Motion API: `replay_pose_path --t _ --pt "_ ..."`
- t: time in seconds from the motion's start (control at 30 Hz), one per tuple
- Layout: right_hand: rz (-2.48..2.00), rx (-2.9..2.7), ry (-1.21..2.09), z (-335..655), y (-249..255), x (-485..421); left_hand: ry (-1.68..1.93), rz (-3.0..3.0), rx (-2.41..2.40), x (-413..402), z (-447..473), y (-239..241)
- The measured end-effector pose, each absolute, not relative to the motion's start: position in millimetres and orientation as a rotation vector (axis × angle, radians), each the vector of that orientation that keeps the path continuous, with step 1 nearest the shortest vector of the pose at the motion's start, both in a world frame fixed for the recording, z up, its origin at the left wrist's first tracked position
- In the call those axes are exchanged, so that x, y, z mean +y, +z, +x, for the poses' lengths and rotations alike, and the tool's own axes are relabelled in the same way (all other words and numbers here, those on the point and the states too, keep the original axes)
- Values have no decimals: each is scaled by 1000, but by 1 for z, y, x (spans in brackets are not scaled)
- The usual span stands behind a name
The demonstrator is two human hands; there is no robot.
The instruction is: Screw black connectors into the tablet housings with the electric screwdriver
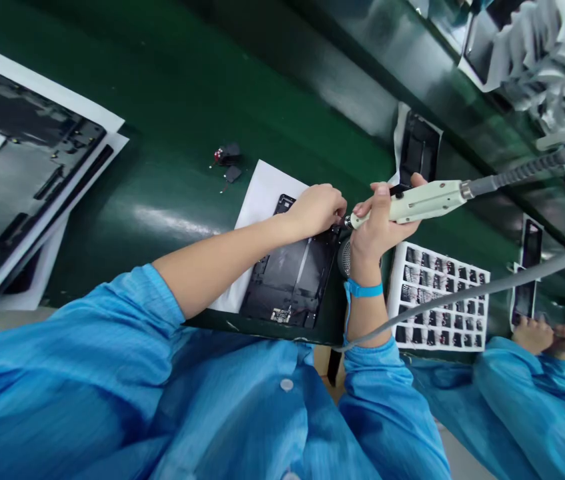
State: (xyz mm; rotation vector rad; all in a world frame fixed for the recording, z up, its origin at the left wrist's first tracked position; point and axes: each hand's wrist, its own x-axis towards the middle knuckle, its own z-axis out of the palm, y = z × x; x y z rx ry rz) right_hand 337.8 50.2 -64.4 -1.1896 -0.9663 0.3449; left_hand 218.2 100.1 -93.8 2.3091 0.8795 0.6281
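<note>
A cream electric screwdriver lies in my right hand, its fingers wrapped round the body and its tip pointing left. That tip meets the upper right corner of a black tablet housing, which rests partly on a white sheet. My left hand reaches over the housing to the same corner, fingers curled and pressed together beside the tip. Whatever those fingers pinch is hidden. Beneath my right wrist sits a round metal-mesh object, partly covered.
Small black parts with wires lie on the green bench. Larger housings with sheets are stacked left. A white foam tray of small black parts stands right. The grey cable crosses over it. A co-worker's hands are far right.
</note>
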Motion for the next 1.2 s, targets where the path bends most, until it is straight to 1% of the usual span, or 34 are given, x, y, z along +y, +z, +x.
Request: replay_pose_path --t 0.37,0.7,1.2 --pt "-1174 -945 369 331 -67 46 587 2371 885 102 219 -95" --pt "-1123 -854 258 342 -44 40 656 2365 541 107 204 -102" --pt "-1147 -823 279 336 -46 41 741 2266 500 109 206 -113"
